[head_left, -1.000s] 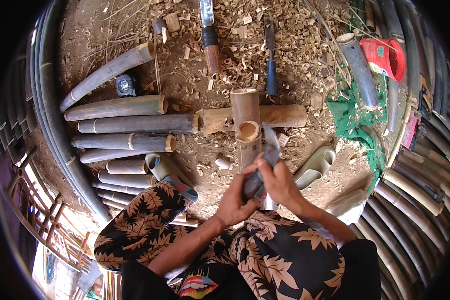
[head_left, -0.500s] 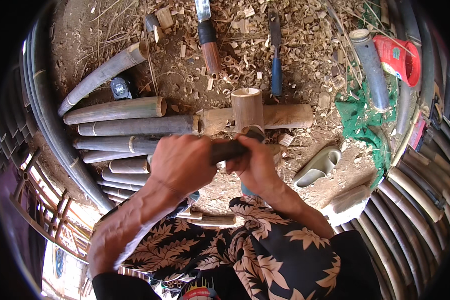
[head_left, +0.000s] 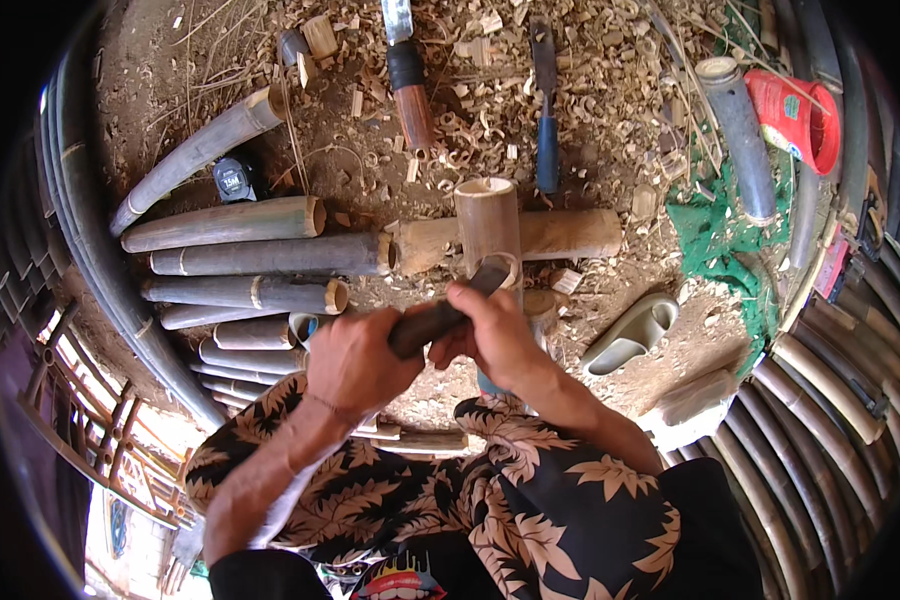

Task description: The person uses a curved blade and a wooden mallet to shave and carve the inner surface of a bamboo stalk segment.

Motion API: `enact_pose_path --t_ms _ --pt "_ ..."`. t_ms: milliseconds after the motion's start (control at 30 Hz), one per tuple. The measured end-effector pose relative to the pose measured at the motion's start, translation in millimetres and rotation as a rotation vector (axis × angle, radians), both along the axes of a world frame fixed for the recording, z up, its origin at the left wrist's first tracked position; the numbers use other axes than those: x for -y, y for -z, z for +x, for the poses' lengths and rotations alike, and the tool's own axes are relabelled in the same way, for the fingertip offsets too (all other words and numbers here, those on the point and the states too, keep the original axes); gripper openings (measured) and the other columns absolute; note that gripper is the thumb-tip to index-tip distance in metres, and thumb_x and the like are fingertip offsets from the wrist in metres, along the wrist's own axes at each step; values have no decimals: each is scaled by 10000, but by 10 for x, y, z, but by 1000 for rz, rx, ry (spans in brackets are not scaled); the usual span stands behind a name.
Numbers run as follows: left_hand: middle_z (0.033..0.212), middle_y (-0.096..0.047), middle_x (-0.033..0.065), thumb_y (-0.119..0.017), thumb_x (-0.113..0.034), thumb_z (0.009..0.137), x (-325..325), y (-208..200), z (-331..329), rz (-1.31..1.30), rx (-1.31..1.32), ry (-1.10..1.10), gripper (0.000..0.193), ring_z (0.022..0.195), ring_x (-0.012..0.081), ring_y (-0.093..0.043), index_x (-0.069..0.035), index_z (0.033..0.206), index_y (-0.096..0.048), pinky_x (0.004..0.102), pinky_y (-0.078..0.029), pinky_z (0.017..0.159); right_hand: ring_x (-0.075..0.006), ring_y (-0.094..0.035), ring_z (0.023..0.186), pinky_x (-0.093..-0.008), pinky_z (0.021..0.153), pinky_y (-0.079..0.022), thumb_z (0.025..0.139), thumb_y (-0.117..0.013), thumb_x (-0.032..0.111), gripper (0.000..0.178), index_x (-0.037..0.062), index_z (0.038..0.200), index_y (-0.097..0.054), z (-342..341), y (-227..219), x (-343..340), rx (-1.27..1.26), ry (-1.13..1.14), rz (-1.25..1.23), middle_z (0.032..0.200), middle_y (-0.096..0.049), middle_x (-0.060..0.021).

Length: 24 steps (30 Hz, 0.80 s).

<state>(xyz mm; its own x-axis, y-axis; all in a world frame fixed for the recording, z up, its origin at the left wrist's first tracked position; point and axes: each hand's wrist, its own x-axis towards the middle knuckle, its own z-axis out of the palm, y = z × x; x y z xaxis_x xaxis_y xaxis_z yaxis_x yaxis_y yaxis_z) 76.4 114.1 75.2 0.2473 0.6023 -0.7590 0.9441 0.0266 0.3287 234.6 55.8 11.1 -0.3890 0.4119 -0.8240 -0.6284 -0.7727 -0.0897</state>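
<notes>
A short hollow bamboo section (head_left: 488, 222) lies across a wooden block (head_left: 560, 234) on the dirt in front of me. My left hand (head_left: 355, 360) grips the dark handle of a knife (head_left: 438, 318). My right hand (head_left: 492, 335) also holds the knife, closer to the blade. The blade tip rests at the near open end of the bamboo section. My patterned trouser legs fill the lower middle of the view.
Several long bamboo poles (head_left: 240, 222) lie stacked at left beside a tape measure (head_left: 232, 180). A blue-handled chisel (head_left: 547, 150), a wooden-handled tool (head_left: 410, 90), a grey sandal (head_left: 630, 335), green cloth (head_left: 715, 235), a red container (head_left: 800, 115) and wood shavings surround the block.
My hands shifted from a close grip near my lap up to the bamboo's near end. The left hand swung in over the handle and now sits lower left of the right.
</notes>
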Motion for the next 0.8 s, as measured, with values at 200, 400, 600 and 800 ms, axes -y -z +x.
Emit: enact_pose_path --t_ms 200,400,600,800 --pt "715 -678 106 -650 -176 769 -676 -130 609 116 33 725 81 626 258 -669 -119 811 -690 383 -518 562 -229 -665 671 -313 555 -550 965 -482 238 217 58 976 -601 199 27 27 -307 666 -333 869 -676 -125" --pt "742 -687 128 -687 -184 748 -48 -65 92 -65 -8 60 156 595 264 -663 -88 870 -683 378 -536 584 -197 -639 554 -308 473 -534 954 -520 237 236 5 948 -565 -47 -63 56 7 57 -39 777 -650 -117" --pt "685 -670 136 -690 -266 707 132 69 -49 44 49 -21 209 613 299 -669 -101 835 -674 405 -530 575 -237 -625 493 -333 421 -530 958 -490 221 279 -57 956 -516 -58 -3 42 70 15 -14 711 -610 -168" --pt "699 -682 94 -674 -203 763 -697 -204 691 107 -18 661 111 641 254 -677 -98 745 -707 363 -521 587 -199 -632 589 -321 586 -510 988 -397 241 313 2 1043 -592 252 -13 30 -372 630 -266 850 -673 -118"
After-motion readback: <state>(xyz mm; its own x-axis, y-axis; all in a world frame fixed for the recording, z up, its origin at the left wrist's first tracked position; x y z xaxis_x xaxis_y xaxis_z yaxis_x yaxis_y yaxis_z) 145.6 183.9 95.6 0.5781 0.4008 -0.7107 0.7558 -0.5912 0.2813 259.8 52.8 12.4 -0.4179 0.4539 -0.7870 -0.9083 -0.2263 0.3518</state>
